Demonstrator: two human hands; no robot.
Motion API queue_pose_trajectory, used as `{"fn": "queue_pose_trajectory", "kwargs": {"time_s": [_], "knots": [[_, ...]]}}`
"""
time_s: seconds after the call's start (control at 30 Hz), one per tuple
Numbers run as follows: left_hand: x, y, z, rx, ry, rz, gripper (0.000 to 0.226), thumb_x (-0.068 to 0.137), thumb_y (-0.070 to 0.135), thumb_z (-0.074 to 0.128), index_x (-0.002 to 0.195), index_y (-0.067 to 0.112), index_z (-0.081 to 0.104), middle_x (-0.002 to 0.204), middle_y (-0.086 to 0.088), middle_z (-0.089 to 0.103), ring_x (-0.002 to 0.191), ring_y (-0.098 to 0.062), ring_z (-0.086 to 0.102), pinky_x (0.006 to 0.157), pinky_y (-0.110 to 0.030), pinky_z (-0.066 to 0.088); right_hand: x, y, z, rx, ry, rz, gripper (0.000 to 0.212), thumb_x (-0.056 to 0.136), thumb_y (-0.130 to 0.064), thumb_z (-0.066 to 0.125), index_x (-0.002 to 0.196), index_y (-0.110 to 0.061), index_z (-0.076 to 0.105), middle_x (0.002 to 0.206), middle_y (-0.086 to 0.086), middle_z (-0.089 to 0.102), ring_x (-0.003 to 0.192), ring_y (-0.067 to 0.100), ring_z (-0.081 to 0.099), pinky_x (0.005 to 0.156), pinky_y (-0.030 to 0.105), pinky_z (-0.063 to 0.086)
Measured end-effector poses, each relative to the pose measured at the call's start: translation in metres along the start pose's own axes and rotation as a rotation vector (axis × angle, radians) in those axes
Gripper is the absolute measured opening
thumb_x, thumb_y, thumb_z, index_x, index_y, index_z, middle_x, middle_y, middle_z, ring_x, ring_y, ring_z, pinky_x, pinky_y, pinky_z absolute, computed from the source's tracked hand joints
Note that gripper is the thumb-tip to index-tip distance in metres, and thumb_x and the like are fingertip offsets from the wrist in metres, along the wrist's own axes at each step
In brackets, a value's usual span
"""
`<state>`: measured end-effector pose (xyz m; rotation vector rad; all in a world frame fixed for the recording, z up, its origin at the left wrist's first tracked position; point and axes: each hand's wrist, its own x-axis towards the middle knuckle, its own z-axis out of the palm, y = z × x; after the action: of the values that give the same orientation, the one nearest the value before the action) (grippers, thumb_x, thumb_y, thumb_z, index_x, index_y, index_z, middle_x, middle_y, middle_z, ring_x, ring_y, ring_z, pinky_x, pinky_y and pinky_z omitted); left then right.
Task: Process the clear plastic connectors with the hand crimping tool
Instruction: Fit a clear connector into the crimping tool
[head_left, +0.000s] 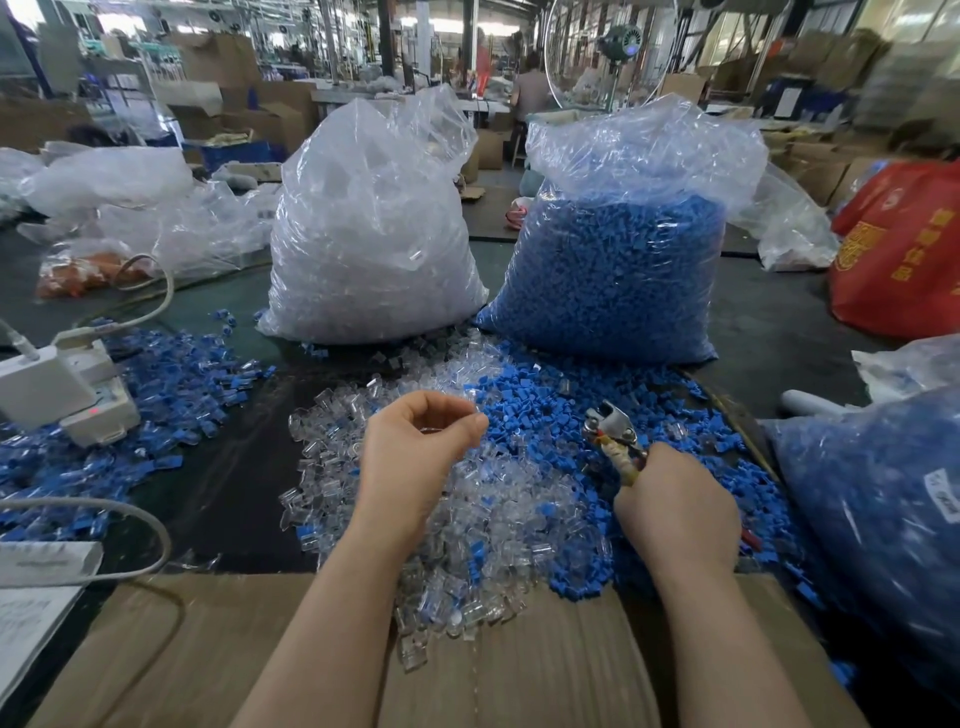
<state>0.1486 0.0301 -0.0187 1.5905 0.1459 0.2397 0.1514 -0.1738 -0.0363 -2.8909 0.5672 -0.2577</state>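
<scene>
Beyond both hands, two tall plastic sacks stand side by side and close off the far side of the table (249, 483): the clear sack (371, 228) past the left hand, the sack of blue pieces (618, 270) past the right hand. Another bag of blue parts (878, 519) crowds in just right of the right hand, with a red bag (904, 249) farther off behind it. Under the forearms lies a sheet of cardboard (519, 670) along the near edge. Bare dark tabletop shows only left of the left hand, a strip running toward a white power strip (67, 400) and its cable (130, 514).

The pile of clear connectors (498, 525) spreads directly beneath and between the hands, mixed with loose blue pieces (524, 395) that reach from there to the foot of the sacks.

The right hand (675, 514) is clenched around the handles of the crimping tool (615, 434), whose metal head points up and away toward the left hand. The left hand (415, 452) hovers above the pile, fingers curled toward the thumb as if pinching something clear; whether it really holds a connector cannot be told.
</scene>
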Motion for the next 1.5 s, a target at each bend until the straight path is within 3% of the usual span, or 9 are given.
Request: {"fn": "queue_pose_trajectory", "kwargs": {"time_s": [0.17, 0.33, 0.5, 0.57, 0.7, 1.03, 1.23, 1.43, 1.5], "knots": [[-0.001, 0.004, 0.002, -0.022, -0.017, -0.031, 0.011, 0.08, 0.011, 0.079, 0.085, 0.013, 0.07, 0.077, -0.004, 0.075, 0.076, -0.018, 0.073, 0.066, -0.021, 0.054, -0.001, -0.003, 0.001, 0.102, 0.082, -0.023, 0.016, 0.089, -0.029, 0.061, 0.085, -0.021, 0.047, 0.072, -0.004, 0.044, 0.061, 0.019, 0.041, 0.059, 0.033, 0.035], [-0.004, 0.007, 0.003, -0.042, -0.024, -0.053, 0.012, 0.08, 0.01, 0.079, 0.086, 0.011, 0.069, 0.078, -0.005, 0.075, 0.076, -0.017, 0.073, 0.066, -0.021, 0.054, 0.001, -0.004, -0.002, 0.251, 0.066, -0.007, 0.012, 0.088, -0.03, 0.062, 0.086, -0.024, 0.052, 0.071, -0.007, 0.045, 0.064, 0.021, 0.041, 0.06, 0.033, 0.034], [-0.004, 0.007, 0.003, -0.048, -0.027, -0.062, 0.012, 0.08, 0.009, 0.078, 0.087, 0.009, 0.069, 0.08, -0.007, 0.075, 0.075, -0.017, 0.073, 0.064, -0.019, 0.053, -0.001, 0.003, 0.0, -0.01, 0.095, 0.027, 0.026, 0.086, -0.026, 0.063, 0.107, -0.012, 0.058, 0.112, 0.01, 0.055, 0.073, 0.026, 0.05, 0.067, 0.035, 0.035], [-0.004, 0.007, 0.003, -0.053, -0.028, -0.066, 0.012, 0.08, 0.009, 0.079, 0.087, 0.009, 0.069, 0.08, -0.007, 0.075, 0.075, -0.017, 0.073, 0.063, -0.019, 0.053, 0.0, 0.007, 0.0, -0.036, 0.04, 0.072, 0.028, 0.088, -0.027, 0.062, 0.109, -0.01, 0.058, 0.116, 0.012, 0.055, 0.084, 0.031, 0.059, 0.069, 0.036, 0.036], [-0.003, 0.007, 0.003, -0.05, -0.035, -0.064, 0.012, 0.08, 0.009, 0.078, 0.087, 0.008, 0.069, 0.079, -0.008, 0.075, 0.074, -0.018, 0.072, 0.063, -0.018, 0.053, 0.003, 0.006, 0.003, -0.075, -0.004, 0.033, 0.02, 0.09, -0.03, 0.058, 0.101, -0.014, 0.057, 0.099, 0.008, 0.06, 0.082, 0.028, 0.06, 0.066, 0.034, 0.037], [-0.003, 0.006, 0.004, -0.03, -0.054, -0.05, 0.012, 0.081, 0.008, 0.078, 0.088, 0.007, 0.069, 0.08, -0.01, 0.075, 0.073, -0.019, 0.07, 0.066, -0.022, 0.057, 0.004, 0.004, 0.006, -0.007, 0.052, -0.018, 0.008, 0.091, -0.023, 0.052, 0.093, -0.016, 0.05, 0.092, 0.004, 0.06, 0.069, 0.025, 0.046, 0.063, 0.034, 0.034], [-0.003, 0.005, 0.003, -0.02, -0.073, -0.053, 0.011, 0.08, 0.007, 0.077, 0.088, 0.007, 0.069, 0.08, -0.009, 0.075, 0.078, -0.024, 0.071, 0.069, -0.024, 0.059, 0.003, 0.004, 0.007, -0.005, -0.004, -0.03, 0.006, 0.089, -0.022, 0.053, 0.09, -0.017, 0.049, 0.088, 0.003, 0.058, 0.072, 0.025, 0.05, 0.065, 0.035, 0.038], [-0.003, 0.005, 0.002, -0.016, -0.079, -0.056, 0.011, 0.081, 0.008, 0.077, 0.088, 0.008, 0.069, 0.08, -0.007, 0.075, 0.078, -0.023, 0.072, 0.068, -0.023, 0.059, 0.003, 0.002, 0.007, 0.03, 0.051, -0.034, 0.014, 0.089, -0.028, 0.057, 0.095, -0.016, 0.053, 0.089, 0.002, 0.056, 0.067, 0.023, 0.045, 0.063, 0.034, 0.035], [-0.003, 0.005, 0.002, -0.019, -0.081, -0.059, 0.011, 0.081, 0.007, 0.076, 0.088, 0.007, 0.069, 0.079, -0.007, 0.075, 0.078, -0.024, 0.072, 0.068, -0.024, 0.059, 0.003, 0.001, 0.005, 0.091, 0.076, -0.03, 0.014, 0.088, -0.031, 0.059, 0.089, -0.019, 0.05, 0.075, -0.002, 0.054, 0.061, 0.02, 0.043, 0.06, 0.034, 0.035]]}}
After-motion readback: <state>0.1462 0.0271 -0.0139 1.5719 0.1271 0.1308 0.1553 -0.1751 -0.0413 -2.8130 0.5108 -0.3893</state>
